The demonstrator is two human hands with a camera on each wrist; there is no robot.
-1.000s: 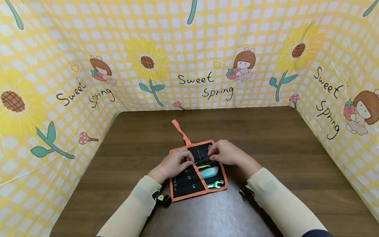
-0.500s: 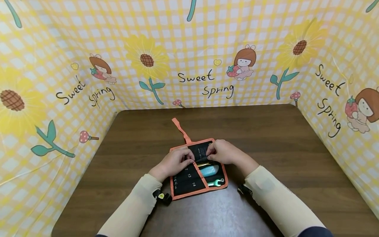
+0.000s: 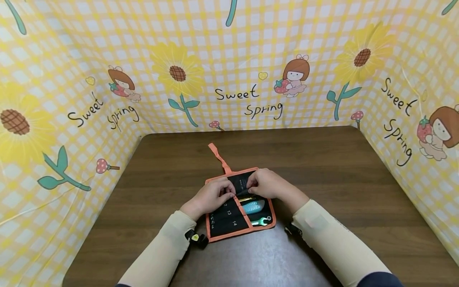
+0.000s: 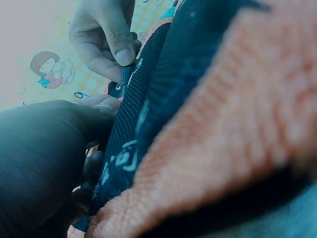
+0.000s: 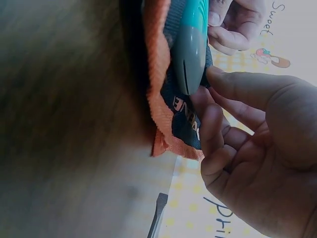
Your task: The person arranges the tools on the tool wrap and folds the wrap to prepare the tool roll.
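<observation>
A black tool roll point(image 3: 222, 227) with orange trim lies open on the table. My left hand point(image 3: 211, 198) holds the orange pocket edge near its middle. My right hand point(image 3: 270, 183) is just across from it, thumb and fingers pinching a dark slim piece point(image 4: 126, 74), its kind unclear, at the pocket mouth. From the pockets stick out a teal and grey tool handle point(image 3: 254, 207), a green wrench point(image 3: 261, 221) and a thin yellow tool point(image 3: 246, 199). In the right wrist view the teal and grey tool handle point(image 5: 190, 54) stands close beside my right fingertips.
An orange strap point(image 3: 219, 158) stretches from the roll's far edge over the brown wooden table point(image 3: 322, 159). A yellow checked cloth point(image 3: 236, 52) with printed flowers surrounds the table's back and sides. Black cameras point(image 3: 197, 239) sit on the wrists.
My right hand has moved slightly left, toward my left hand, with the dark piece. The slanted dark shape between the hands shows less now. My left hand keeps its place on the pocket edge.
</observation>
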